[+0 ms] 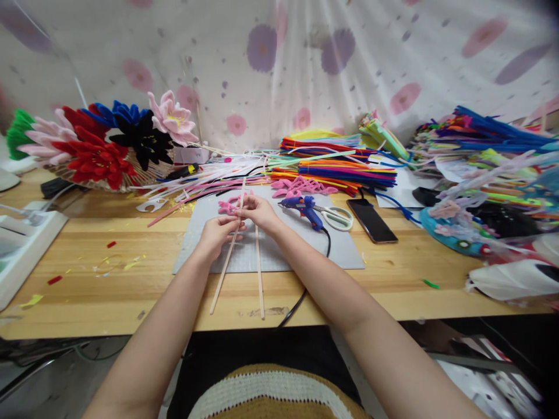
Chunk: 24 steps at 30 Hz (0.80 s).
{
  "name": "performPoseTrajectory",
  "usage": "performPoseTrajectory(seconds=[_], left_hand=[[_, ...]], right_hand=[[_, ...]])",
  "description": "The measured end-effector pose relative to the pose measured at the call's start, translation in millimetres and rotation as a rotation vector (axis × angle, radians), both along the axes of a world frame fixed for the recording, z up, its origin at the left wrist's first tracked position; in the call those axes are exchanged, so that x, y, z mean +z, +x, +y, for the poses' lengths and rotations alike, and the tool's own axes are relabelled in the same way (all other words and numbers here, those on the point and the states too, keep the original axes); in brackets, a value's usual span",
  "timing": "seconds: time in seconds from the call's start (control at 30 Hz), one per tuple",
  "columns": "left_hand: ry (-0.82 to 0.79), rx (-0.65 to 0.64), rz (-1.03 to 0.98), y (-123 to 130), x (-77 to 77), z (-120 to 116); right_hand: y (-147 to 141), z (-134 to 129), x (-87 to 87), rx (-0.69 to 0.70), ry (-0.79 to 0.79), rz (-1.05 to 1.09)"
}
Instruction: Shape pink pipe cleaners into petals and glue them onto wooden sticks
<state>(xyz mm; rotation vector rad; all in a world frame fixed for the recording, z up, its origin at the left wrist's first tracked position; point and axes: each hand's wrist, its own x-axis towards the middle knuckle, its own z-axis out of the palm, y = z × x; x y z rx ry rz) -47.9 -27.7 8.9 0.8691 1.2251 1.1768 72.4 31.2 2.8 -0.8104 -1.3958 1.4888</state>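
A thin pale stick [224,272] slants up from near the table's front edge and passes through the fingers of both hands. My left hand [217,234] is closed on its middle. Just above, my right hand [257,210] pinches the same stick, close to a pink fuzzy piece [229,205]; whether the fingers also touch that piece is unclear. A second pale stick [259,279] lies on the grey mat [192,247], running out from under my right wrist onto the wood.
Right of my hands are a blue glue gun [308,210], scissors [339,218] and a phone [372,220]. Behind lie pipe cleaner bundles [345,173] and pink pieces [301,187]. Fuzzy flowers [102,166] stand back left, a white power strip [32,244] at left.
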Motion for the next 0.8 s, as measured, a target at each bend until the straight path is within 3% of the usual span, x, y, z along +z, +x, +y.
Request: performPoseTrajectory(seconds=[0.13, 0.3, 0.53, 0.7, 0.8], left_hand=[[-0.050, -0.016, -0.062, -8, 4.8, 2], [-0.010, 0.237, -0.083, -17, 5.2, 7], [0.060, 0.359, -0.086, -20, 0.8, 13], [0.107, 0.139, 0.037, -9, -3.2, 8], [0.046, -0.023, 0.047, -5, -1.4, 3]], right_hand=[[5, 4, -3.7, -0.027, -0.082, 0.024], [15, 6, -3.4, -0.028, -0.171, 0.079], [18, 5, 0.9, 0.057, -0.237, 0.127], [19, 4, 1.5, 0.057, -0.239, 0.128], [21, 7, -0.1, 0.054, -0.248, 0.131]])
